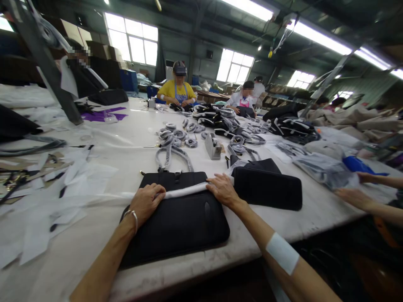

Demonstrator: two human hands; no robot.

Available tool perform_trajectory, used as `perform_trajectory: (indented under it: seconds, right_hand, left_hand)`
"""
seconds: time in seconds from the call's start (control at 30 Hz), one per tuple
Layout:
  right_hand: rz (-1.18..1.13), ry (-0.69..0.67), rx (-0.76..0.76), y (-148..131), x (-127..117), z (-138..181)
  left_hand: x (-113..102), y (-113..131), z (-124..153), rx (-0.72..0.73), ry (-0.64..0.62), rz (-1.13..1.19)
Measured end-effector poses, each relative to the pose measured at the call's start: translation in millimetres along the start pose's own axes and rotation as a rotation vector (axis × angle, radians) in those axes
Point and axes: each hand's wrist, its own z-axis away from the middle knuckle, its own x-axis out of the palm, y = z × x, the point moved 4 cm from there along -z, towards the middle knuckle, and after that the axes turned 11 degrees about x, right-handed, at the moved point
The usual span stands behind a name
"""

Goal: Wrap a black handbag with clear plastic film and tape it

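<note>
A black bag (179,228) lies flat at the table's front edge, its upper part (170,179) reaching back towards the middle. Across it runs a long, thin white strip (186,191), rolled or folded; whether it is paper or film I cannot tell. My left hand (147,204), with a bracelet at the wrist, is closed over the strip's left part with bent fingers. At the strip's right part my right hand (223,189) grips it, fingers curled over the bag's edge. A wrapped grey strap (173,156) loops out behind the bag.
Another black bag (267,188) lies just right of my right hand. Behind stand a tape dispenser (213,147), coiled wrapped straps (179,135) and a pile of black bags (217,119). White sheets (37,235) litter the left. Another person's hands (357,197) work at the right.
</note>
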Motion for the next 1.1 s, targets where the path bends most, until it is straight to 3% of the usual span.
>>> perform_trajectory:
  seconds: [0.17, 0.33, 0.43, 0.63, 0.8, 0.87, 0.97, 1.03, 1.1]
  right_hand:
    - [-0.141, -0.035, 0.081, 7.3, 8.2, 12.0]
    - [-0.572, -0.154, 0.365, 37.0, 20.0, 19.2]
    - [-0.702, -0.22, 0.479, 47.7, 24.5, 21.1]
    - [-0.635, -0.318, 0.492, 50.4, 14.5, 45.5]
    - [-0.49, -0.608, 0.436, 62.2, 5.7, 70.6]
    - [-0.347, -0.544, 0.396, 60.5, -6.1, 67.6]
    - [-0.206, -0.244, 0.35, 36.5, -23.4, 52.2]
    - [-0.205, -0.132, 0.266, 6.7, -21.0, 43.4]
    - [-0.195, -0.103, 0.142, -23.0, -6.6, 38.1]
  left_hand:
    - [0.3, -1.1, 0.2, -0.034, 0.038, -0.014]
    - [-5.7, 0.6, 4.2, -0.155, 0.147, -0.064]
    - [-6.2, 0.7, 7.9, -0.175, 0.177, -0.072]
    - [-2.7, 3.8, 9.5, -0.071, 0.148, -0.006]
    - [3.0, 9.5, 7.9, -0.015, 0.057, -0.056]
    - [5.5, 12.4, 7.8, 0.014, 0.037, -0.073]
    - [8.0, 14.4, 7.4, 0.017, 0.02, -0.087]
    - [8.0, 15.0, 7.0, 0.008, 0.013, -0.092]
    - [6.0, 15.6, 8.0, 0.002, 0.024, -0.075]
